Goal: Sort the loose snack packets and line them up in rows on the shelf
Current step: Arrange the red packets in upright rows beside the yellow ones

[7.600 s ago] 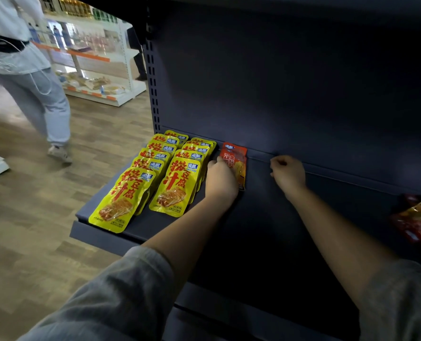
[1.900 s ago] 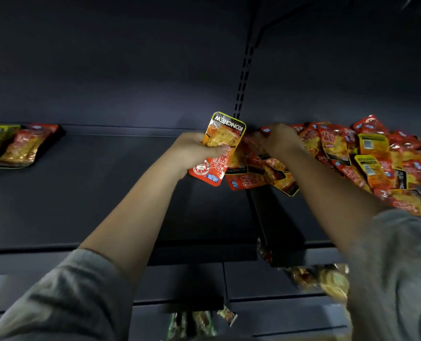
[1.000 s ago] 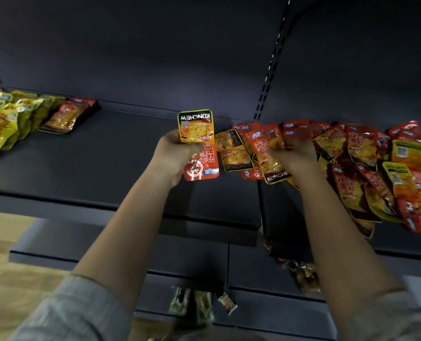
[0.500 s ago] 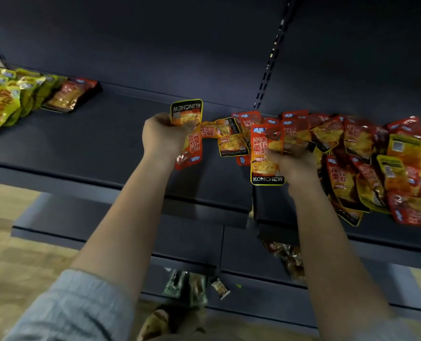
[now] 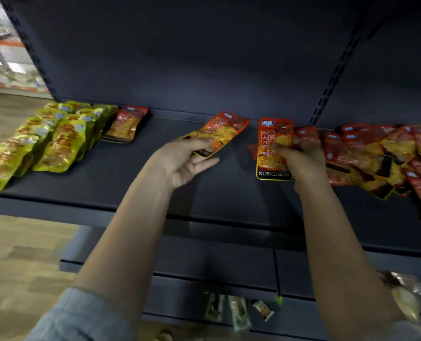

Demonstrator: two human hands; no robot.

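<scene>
Left hand [image 5: 182, 161] swung its packets [image 5: 219, 134] leftward; right hand [image 5: 300, 158] pinches upright packet [image 5: 273, 148] | red row [image 5: 125, 124] lies left, at shelf's [image 5: 106, 178] back edge

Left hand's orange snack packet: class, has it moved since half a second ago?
Yes. The orange snack packet in the left hand moved left, away from the slotted upright.

The shelf [image 5: 135, 178] is dark navy. At its left end lie yellow snack packets [image 5: 44, 146] with red lettering; just right of them sits a red-orange packet stack [image 5: 127, 124]. Each hand's packet, the left's [image 5: 219, 134] and the right's [image 5: 273, 148], is red-orange with a yellow food print; the right's bears a black band with white "KONCHEW". The loose heap [image 5: 382, 153] at the shelf's right end is red, yellow and black.
</scene>
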